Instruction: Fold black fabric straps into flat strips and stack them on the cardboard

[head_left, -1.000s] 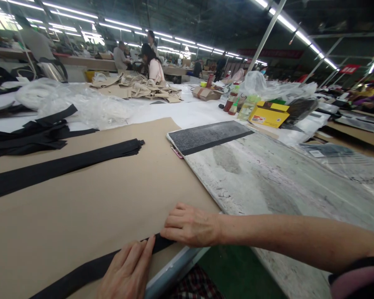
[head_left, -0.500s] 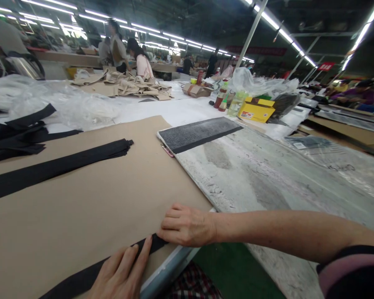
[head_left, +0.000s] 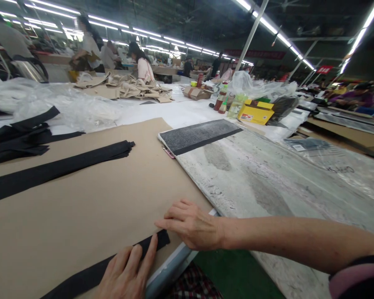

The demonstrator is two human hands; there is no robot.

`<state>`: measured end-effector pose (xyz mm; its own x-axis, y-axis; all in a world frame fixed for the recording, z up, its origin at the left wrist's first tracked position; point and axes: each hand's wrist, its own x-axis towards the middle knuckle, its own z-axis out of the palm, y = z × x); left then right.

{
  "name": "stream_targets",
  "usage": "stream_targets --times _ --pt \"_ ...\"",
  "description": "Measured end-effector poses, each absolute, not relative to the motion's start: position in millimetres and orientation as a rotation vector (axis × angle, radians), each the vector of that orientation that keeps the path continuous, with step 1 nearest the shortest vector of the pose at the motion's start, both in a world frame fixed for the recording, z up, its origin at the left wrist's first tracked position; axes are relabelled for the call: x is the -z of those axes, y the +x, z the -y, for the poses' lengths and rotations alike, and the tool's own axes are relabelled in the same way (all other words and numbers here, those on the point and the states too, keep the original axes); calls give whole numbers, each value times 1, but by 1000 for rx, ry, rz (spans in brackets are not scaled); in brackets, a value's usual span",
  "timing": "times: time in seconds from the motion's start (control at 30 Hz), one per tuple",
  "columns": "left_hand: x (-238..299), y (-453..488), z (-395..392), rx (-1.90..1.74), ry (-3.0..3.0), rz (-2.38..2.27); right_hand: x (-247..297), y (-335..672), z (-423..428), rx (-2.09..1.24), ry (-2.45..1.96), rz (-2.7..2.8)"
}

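A black fabric strip (head_left: 90, 272) lies along the near edge of a large beige sheet (head_left: 112, 216). My left hand (head_left: 127, 270) rests on that strip with its fingers stretched out and its index fingertip close to the strip's right end. Just beyond this end is my right hand (head_left: 190, 224), its index finger pointing left over the beige sheet and the other fingers loosely bent. I see nothing held in it; its thumb is hidden. Farther back on the sheet lies a stack of black strips (head_left: 62, 164).
To the right a worn grey board (head_left: 237, 178) overlaps the sheet, with a dark grey textured piece (head_left: 202, 133) on its far end. More black strips (head_left: 21, 137) and clear plastic (head_left: 71, 108) lie back left. A yellow box (head_left: 256, 112) and bottles stand behind. Several people work farther off.
My right hand has let go of the strip's right end and lifted slightly, its index finger now straighter. My left hand has slid a little to the right along the strip.
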<state>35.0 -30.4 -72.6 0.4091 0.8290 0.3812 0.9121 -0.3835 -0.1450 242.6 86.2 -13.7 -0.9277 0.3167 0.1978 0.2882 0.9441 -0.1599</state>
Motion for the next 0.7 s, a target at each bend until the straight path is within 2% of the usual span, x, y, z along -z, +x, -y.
stream_targets --times 0.4,0.57,0.7 --pt "81 30 39 399 -2291 1435 8 243 -79 -118 -502 2983" --pt "87 25 38 539 -2265 1396 4 222 -70 -137 -433 3048" --pt "72 29 49 770 -2268 1549 24 231 -62 -30 -373 2969"
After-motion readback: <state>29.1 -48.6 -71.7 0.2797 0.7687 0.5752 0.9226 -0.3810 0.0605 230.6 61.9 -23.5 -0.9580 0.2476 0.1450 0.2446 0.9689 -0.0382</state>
